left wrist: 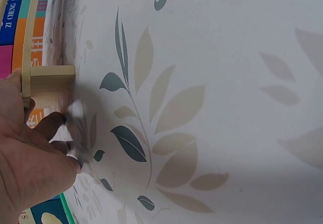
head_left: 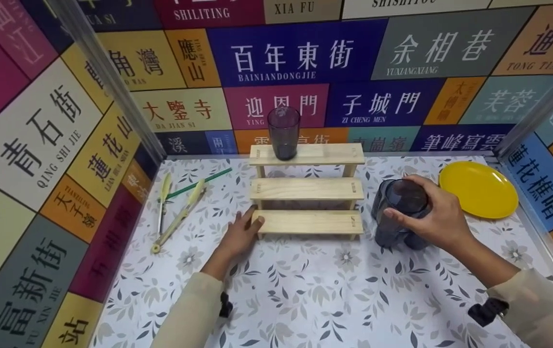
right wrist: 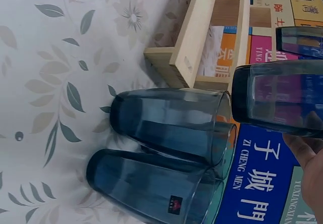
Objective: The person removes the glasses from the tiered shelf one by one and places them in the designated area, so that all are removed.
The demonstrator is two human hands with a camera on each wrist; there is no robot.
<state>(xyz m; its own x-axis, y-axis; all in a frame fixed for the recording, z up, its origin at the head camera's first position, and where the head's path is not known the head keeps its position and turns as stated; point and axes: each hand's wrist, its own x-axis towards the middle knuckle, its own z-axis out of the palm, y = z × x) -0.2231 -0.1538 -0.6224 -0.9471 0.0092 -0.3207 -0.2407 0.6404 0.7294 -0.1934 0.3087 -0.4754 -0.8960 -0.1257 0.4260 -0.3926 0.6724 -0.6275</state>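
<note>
My right hand (head_left: pixel 443 217) grips a dark tinted drinking glass (right wrist: pixel 277 95) by its side. In the right wrist view its base is raised above the rims of several blue-grey glasses (right wrist: pixel 161 125) standing close together on the table. My left hand (head_left: pixel 241 234) holds the left end of the lowest step of a three-tier wooden display rack (head_left: pixel 305 222); in the left wrist view the fingers (left wrist: pixel 53 125) are bent beside a rack leg (left wrist: pixel 53 77). One more dark glass (head_left: pixel 284 135) stands upright on the top step, towards its left end.
A yellow oval plate (head_left: pixel 479 191) lies at the right, behind the right hand. Tongs (head_left: pixel 179 212) and a green straw (head_left: pixel 204 183) lie left of the rack. Printed walls (head_left: pixel 300 53) border the back and both sides of the leaf-patterned tabletop (head_left: pixel 305 290).
</note>
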